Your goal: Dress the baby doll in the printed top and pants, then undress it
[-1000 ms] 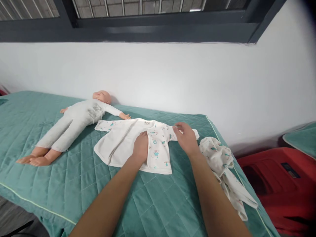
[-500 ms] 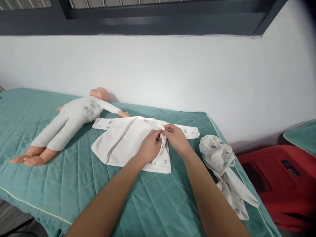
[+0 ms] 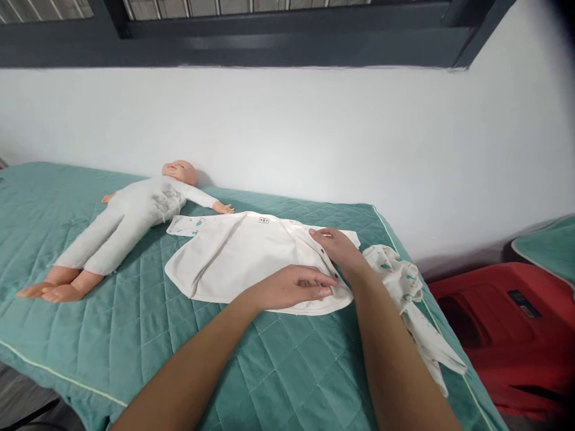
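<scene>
A white baby shirt (image 3: pixel 242 257) lies spread out on the green quilted cover, its plain inside facing up and both front panels folded outward. Small dark snaps run along the right panel's edge. My left hand (image 3: pixel 294 286) rests over the lower part of that panel, fingers stretched out and a little apart. Higher up, my right hand (image 3: pixel 336 246) lies on the same panel near the right sleeve, its fingers extended against the cloth. Neither hand grips the fabric. Part of the right sleeve is hidden behind my right hand.
A baby doll (image 3: pixel 139 206) in a white suit lies on its back at the left, one hand near the shirt. Crumpled printed baby clothing (image 3: pixel 399 275) lies at the right edge of the quilted cover (image 3: pixel 287 365). Beyond it stands a red plastic chair (image 3: pixel 516 323). A white wall rises behind.
The shirt's right panel has been opened outward to the right and now lies flat. Both hands have let go of its edge; my left hand moved right and down, my right hand slightly right.
</scene>
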Motion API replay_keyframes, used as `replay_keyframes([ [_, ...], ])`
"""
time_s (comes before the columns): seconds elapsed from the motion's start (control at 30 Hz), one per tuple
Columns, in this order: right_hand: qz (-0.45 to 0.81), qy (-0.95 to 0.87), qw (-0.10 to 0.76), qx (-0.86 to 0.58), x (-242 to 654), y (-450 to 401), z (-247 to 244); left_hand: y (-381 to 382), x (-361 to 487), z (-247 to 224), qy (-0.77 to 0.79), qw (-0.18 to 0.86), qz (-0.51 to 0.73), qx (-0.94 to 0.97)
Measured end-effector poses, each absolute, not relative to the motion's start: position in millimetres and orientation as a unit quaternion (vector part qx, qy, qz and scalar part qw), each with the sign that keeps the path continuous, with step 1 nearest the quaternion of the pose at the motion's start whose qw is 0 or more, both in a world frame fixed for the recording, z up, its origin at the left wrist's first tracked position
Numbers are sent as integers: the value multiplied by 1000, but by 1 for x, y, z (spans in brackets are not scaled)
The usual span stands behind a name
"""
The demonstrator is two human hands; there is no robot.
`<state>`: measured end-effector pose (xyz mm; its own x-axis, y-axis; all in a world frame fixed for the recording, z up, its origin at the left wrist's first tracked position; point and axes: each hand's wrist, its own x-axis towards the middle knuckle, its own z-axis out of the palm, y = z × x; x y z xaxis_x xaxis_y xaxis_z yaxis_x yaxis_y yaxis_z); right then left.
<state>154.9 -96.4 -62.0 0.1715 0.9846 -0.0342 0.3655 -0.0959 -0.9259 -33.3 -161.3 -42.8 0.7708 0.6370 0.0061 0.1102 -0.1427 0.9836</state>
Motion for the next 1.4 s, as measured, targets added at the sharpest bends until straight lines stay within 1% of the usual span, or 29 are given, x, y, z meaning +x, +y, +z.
replay_keyframes([
  [0.07, 345, -565, 371, -652, 159, -95, -66, -160, -32, -45, 258, 591, 242, 725],
  [0.13, 331, -587, 333, -660, 165, -92, -70, -156, -31, -52, 293, 549, 283, 730],
  [0.23, 283, -588, 329, -683, 175, -86, -75, -144, -31, -69, 399, 404, 345, 747],
  [0.3, 254, -574, 340, -701, 177, -83, -78, -135, -32, -79, 456, 297, 345, 765],
  [0.33, 239, -568, 342, -709, 177, -82, -79, -132, -32, -83, 471, 260, 335, 773],
  [0.4, 210, -563, 338, -724, 174, -81, -81, -127, -32, -89, 484, 220, 315, 787],
  [0.5, 172, -578, 328, -728, 167, -82, -84, -124, -30, -89, 480, 227, 316, 786],
  [0.67, 92, -636, 362, -676, 149, -87, -76, -127, -30, -83, 416, 345, 358, 762],
  [0.77, 102, -665, 381, -634, 134, -91, -71, -129, -30, -82, 385, 406, 367, 743],
  [0.83, 118, -676, 362, -630, 125, -93, -73, -128, -30, -83, 395, 408, 358, 741],
  [0.9, 99, -685, 329, -643, 120, -93, -78, -125, -29, -87, 430, 356, 352, 751],
  [0.97, 50, -696, 304, -649, 116, -94, -81, -120, -32, -91, 470, 271, 348, 765],
  [1.07, -1, -726, 302, -618, 108, -100, -78, -110, -44, -97, 512, 164, 316, 781],
  [1.13, 24, -753, 322, -574, 95, -109, -72, -103, -59, -101, 538, 114, 275, 789],
  [1.23, 113, -778, 326, -526, 67, -127, -70, -92, -86, -105, 580, 67, 218, 782],
  [1.3, 148, -789, 293, -520, 48, -133, -77, -85, -102, -106, 613, 49, 203, 762],
  [1.4, 142, -782, 230, -561, 27, -123, -89, -72, -118, -104, 641, 50, 192, 741],
])
